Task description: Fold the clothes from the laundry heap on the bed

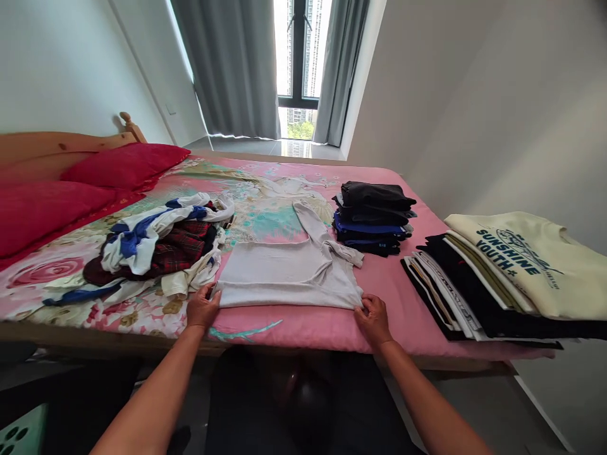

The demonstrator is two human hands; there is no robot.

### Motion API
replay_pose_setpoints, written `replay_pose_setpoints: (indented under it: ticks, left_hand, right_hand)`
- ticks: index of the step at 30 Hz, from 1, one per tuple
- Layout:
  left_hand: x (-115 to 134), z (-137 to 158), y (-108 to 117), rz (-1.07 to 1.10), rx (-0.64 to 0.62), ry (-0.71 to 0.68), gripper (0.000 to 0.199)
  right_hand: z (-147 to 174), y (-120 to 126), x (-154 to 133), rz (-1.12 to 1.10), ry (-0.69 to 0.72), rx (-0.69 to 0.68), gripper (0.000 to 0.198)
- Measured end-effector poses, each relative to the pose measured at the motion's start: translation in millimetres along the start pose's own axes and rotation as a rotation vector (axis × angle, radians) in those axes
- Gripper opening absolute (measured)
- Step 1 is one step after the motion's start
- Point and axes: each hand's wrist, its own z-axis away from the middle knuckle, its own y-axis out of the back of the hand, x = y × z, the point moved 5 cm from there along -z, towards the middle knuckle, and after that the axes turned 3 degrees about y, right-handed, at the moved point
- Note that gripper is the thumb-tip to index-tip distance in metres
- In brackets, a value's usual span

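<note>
Item one, by my log: a light grey long-sleeved top, laid flat along the near edge of the bed, one sleeve pointing toward the far edge; my left hand and right hand, fingers nearly closed, pinch its two near corners. I also list a loose clothes heap left of it, a dark folded stack inward from the right edge, and a cream-topped stack at the near right corner.
</note>
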Motion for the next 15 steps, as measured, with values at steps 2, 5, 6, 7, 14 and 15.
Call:
replay_pose_setpoints:
  ticks: [2, 5, 6, 7, 14, 15]
  left_hand:
    - [2, 2, 3, 0.007, 0.01, -0.006, 0.043]
    - [1, 3, 7, 0.018, 0.03, -0.007, 0.042]
    - [1, 3, 8, 0.02, 0.038, -0.005, 0.04]
    - [0, 3, 11, 0.021, 0.047, -0.002, 0.039]
    - [41, 20, 20, 0.031, 0.142, -0.105, 0.031]
    - [56, 28, 13, 0.038, 0.109, -0.177, 0.031]
  right_hand:
    - [5, 2, 1, 0.051, 0.034, 0.018, 0.016]
    - [10, 1, 2, 0.097, 0.054, 0.025, 0.016]
    - [10, 0, 2, 0.101, 0.055, 0.023, 0.018]
    - [10, -1, 1, 0.102, 0.055, 0.022, 0.021]
    - [11, -5, 2, 0.091, 0.04, 0.043, 0.031]
    - [11, -7, 2, 0.091, 0.041, 0.043, 0.031]
